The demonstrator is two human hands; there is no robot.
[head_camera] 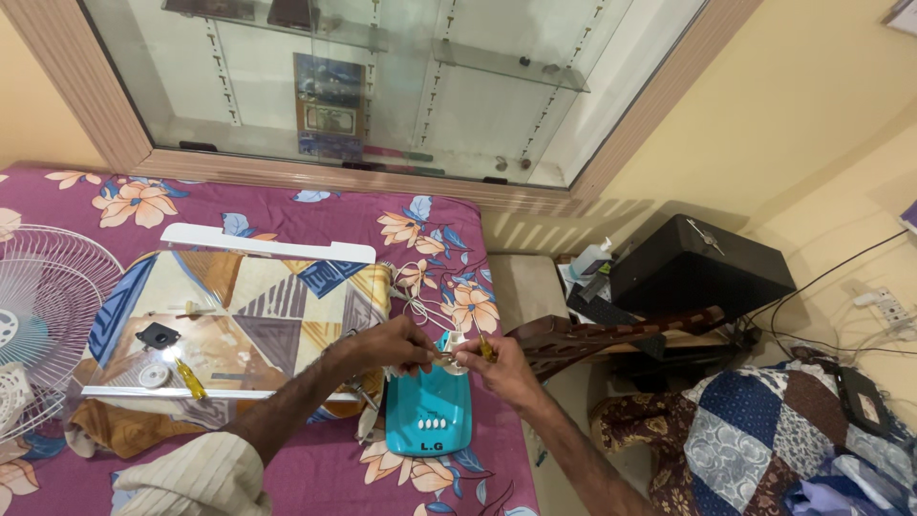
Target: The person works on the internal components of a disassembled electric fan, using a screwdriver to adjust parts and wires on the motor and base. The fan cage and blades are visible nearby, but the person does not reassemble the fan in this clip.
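A teal plastic fan base panel [429,411] with a row of white buttons lies on the purple floral bed cover [315,218]. My left hand [392,344] pinches small wires or a part at the panel's top edge. My right hand [497,368] meets it there, holding a yellow-handled screwdriver [485,346]. Fingers hide the part they touch.
A patterned cloth [248,306] holds a yellow screwdriver [190,378], a black part [158,334], a round white part [153,375] and white strips [267,244]. A white fan grille [43,296] lies at left. A black case [697,263], wooden furniture and a patchwork quilt [755,430] sit right.
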